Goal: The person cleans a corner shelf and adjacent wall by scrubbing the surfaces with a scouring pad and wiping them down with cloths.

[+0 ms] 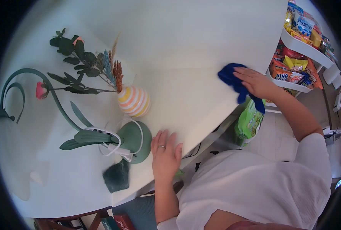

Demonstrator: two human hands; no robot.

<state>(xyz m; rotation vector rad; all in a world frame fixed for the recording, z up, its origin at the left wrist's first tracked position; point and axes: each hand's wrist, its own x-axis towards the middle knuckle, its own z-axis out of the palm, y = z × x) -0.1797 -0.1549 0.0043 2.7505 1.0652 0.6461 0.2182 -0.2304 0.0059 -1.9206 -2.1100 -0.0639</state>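
Observation:
My right hand (256, 82) presses a dark blue cloth (231, 76) onto the right end of the white tabletop (178, 92); part of the cloth hangs over the front edge. My left hand (166, 153), with a ring on one finger, lies flat on the tabletop near the front edge, holding nothing. Just left of it is the round green base (143, 143) of a flower-shaped lamp, with a white cable (141, 134) looped over it. A dark green cloth (117, 177) lies in front of the lamp base.
A striped vase (135, 101) with flowers and dried stems stands behind the lamp. At the right, a white tiered rack (312, 51) holds snack packets. A green bag (249, 122) is below the table's front edge. A teal seat (138, 211) is at the bottom.

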